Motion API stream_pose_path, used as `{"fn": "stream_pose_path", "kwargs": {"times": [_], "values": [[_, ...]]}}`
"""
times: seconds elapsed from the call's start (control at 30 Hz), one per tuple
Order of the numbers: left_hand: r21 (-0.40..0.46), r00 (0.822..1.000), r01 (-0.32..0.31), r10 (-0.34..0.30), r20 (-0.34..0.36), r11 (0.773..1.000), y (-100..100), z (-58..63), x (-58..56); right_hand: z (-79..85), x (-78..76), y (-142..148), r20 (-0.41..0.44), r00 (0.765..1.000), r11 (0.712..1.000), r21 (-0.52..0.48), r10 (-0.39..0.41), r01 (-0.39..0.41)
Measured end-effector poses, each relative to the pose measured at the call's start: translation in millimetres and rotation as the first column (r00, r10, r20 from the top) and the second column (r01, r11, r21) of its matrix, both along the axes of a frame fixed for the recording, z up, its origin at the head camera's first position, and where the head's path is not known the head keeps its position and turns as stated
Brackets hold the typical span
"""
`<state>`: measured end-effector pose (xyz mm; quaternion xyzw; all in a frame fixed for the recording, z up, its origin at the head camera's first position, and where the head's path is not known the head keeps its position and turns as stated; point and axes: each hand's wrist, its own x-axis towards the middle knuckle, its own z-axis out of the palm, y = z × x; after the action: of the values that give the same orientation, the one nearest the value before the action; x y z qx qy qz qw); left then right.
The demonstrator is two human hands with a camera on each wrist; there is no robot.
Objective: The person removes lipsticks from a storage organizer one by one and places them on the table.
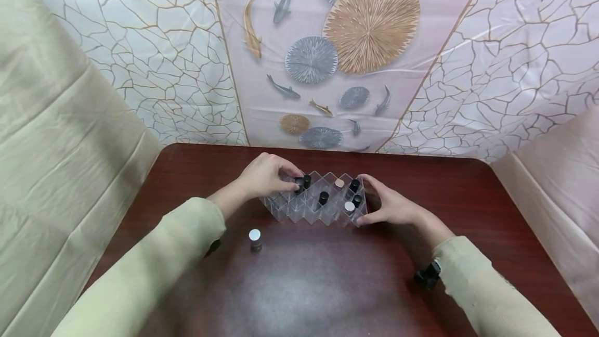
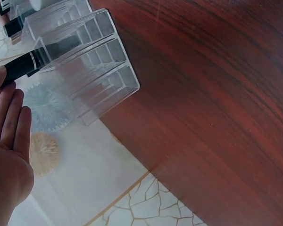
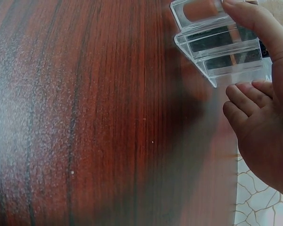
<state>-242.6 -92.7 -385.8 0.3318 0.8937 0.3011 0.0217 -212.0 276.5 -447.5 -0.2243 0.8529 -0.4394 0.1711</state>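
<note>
A clear lipstick organizer point(image 1: 312, 211) with diamond-shaped slots stands towards the back of the table. My left hand point(image 1: 267, 176) is at its left part, pinching a black lipstick point(image 2: 21, 67) by its upper end; the lower end sits inside a slot. At the right end, my right hand point(image 1: 392, 206) grips the organizer, thumb at the front and fingers at the back. Close to that hand, a white-capped tube point(image 1: 349, 207), a beige-capped tube point(image 1: 339, 183) and black-capped tubes point(image 1: 354, 185) stand in slots. Another black cap point(image 1: 324, 198) shows mid-organizer.
A small silver-topped tube point(image 1: 255, 240) stands alone on the dark red wooden table point(image 1: 299, 285), in front of the organizer's left end. Behind the table hangs a patterned cloth point(image 1: 262, 92), and plain pale cloth point(image 1: 61, 160) closes off the left side.
</note>
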Motion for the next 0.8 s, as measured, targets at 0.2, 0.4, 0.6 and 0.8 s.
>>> {"fn": "stream_pose_path", "kwargs": {"times": [0.2,0.4,0.6,0.8], "values": [[0.009,1.000,0.007,-0.007,-0.005,1.000,-5,13.3,5.0,1.0,0.4,0,-0.008,1.000,1.000,0.008,0.003,-0.003],[0.016,1.000,0.003,-0.003,-0.026,1.000,-10,26.3,10.0,0.5,0.6,0,0.004,1.000,1.000,0.001,0.003,-0.003],[0.042,1.000,0.028,-0.027,-0.016,0.999,-14,30.9,15.7,-0.3,0.8,0,0.017,1.000,1.000,-0.015,-0.001,0.001],[0.069,0.998,0.053,-0.054,0.014,0.996,-21,26.7,26.0,-0.4,0.9,0,0.029,1.000,0.999,-0.032,0.002,-0.001]]}}
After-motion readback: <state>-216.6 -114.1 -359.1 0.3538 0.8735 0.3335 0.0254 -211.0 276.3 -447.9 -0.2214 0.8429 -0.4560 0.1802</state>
